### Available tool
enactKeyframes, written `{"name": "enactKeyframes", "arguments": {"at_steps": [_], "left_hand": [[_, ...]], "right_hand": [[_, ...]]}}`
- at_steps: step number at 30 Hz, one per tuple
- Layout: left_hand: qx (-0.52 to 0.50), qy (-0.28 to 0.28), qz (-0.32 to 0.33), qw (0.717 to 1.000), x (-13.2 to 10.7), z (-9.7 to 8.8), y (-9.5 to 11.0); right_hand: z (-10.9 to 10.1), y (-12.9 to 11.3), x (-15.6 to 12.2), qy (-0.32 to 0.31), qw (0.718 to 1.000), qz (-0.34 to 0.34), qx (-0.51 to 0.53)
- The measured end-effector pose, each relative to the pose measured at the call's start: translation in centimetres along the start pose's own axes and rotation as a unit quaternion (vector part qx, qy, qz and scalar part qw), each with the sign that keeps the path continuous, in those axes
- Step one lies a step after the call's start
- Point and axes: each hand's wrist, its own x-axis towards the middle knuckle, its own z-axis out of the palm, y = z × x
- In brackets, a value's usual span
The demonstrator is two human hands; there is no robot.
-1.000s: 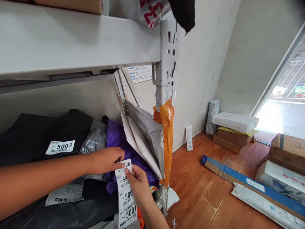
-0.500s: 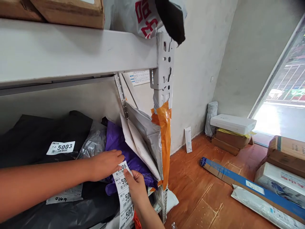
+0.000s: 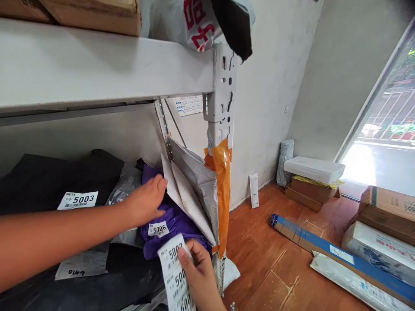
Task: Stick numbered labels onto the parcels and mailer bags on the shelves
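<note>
Head view: the right hand [image 3: 198, 276] grips a label strip [image 3: 175, 276] low in front of the shelf. The left hand [image 3: 147, 203], open, hovers over a purple bag [image 3: 177, 218] that bears label 5006 [image 3: 158, 229], beside grey mailers [image 3: 194, 190].

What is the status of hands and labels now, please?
Left hand open above purple bag. Right hand grips label strip. Label 5006 stuck on bag.

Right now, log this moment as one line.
left hand open over purple bag | right hand holds label strip | label 5006 on bag
</note>
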Motion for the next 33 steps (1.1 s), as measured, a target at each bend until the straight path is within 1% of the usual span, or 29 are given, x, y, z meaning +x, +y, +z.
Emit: {"name": "enactKeyframes", "arguments": {"at_steps": [1,2,3,4,5,6,7,8,9,10,12,14,15,16,18,20,24,25,29,31,33], "left_hand": [[-0.003,0.037,0.031,0.999,0.6,-0.7,-0.7],[-0.009,0.044,0.082,0.996,1.3,-1.2,-1.4],[-0.026,0.019,0.14,0.99,1.9,-1.6,-2.2],[-0.054,-0.028,0.187,0.981,2.4,-1.9,-3.0],[-0.093,-0.082,0.212,0.969,2.9,-2.0,-3.8],[-0.14,-0.129,0.217,0.957,3.3,-1.9,-4.5],[-0.188,-0.156,0.201,0.949,3.5,-1.8,-5.1],[-0.233,-0.167,0.175,0.942,3.7,-1.6,-5.5],[-0.268,-0.167,0.148,0.937,3.8,-1.3,-5.8],[-0.281,-0.162,0.126,0.937,3.9,-1.1,-6.0],[-0.253,-0.149,0.102,0.95,4.0,-0.7,-5.9],[-0.199,-0.149,0.102,0.963,4.1,-0.3,-5.4],[-0.176,-0.145,0.104,0.968,4.2,-0.1,-5.1],[-0.159,-0.136,0.102,0.972,4.2,0.1,-4.8],[-0.134,-0.112,0.093,0.98,4.2,0.6,-4.3],[-0.108,-0.092,0.083,0.986,4.1,1.2,-3.9],[-0.081,-0.078,0.079,0.99,3.6,2.0,-3.9],[-0.082,-0.079,0.081,0.99,3.4,2.1,-3.9],[-0.072,-0.085,0.088,0.99,2.9,2.0,-4.0],[-0.067,-0.09,0.079,0.991,2.9,1.9,-3.9],[-0.076,-0.099,0.069,0.99,3.0,1.9,-4.0]], "right_hand": [[0.3,-0.9,0.6,-0.007,1.0,-0.021,0.005],[0.7,-1.6,1.4,-0.013,0.999,-0.039,0.012],[1.3,-2.2,2.3,-0.018,0.998,-0.054,0.019],[2.0,-2.4,3.3,-0.02,0.998,-0.061,0.024],[2.7,-2.5,4.3,-0.013,0.998,-0.064,0.026],[3.5,-2.3,5.2,0.001,0.997,-0.067,0.023],[4.3,-2.0,6.0,0.022,0.997,-0.073,0.017],[4.9,-1.5,6.7,0.046,0.995,-0.084,0.01],[5.6,-1.1,7.4,0.068,0.993,-0.099,0.0],[6.0,-0.7,8.0,0.088,0.989,-0.115,-0.015],[6.7,0.0,9.2,0.13,0.981,-0.131,-0.056],[6.9,0.5,10.3,0.173,0.973,-0.117,-0.097],[6.9,0.7,10.8,0.187,0.972,-0.104,-0.099],[6.8,0.9,11.2,0.19,0.974,-0.091,-0.084],[6.6,1.2,11.8,0.178,0.981,-0.075,-0.033],[6.4,1.5,12.0,0.144,0.988,-0.055,0.015],[5.9,1.7,11.7,0.077,0.995,-0.006,0.057],[5.9,1.8,11.6,0.074,0.995,-0.002,0.06],[6.2,2.0,11.6,0.113,0.992,-0.023,0.054],[6.5,2.1,11.6,0.125,0.99,-0.03,0.053],[6.7,2.1,11.5,0.124,0.99,-0.03,0.061]]}}
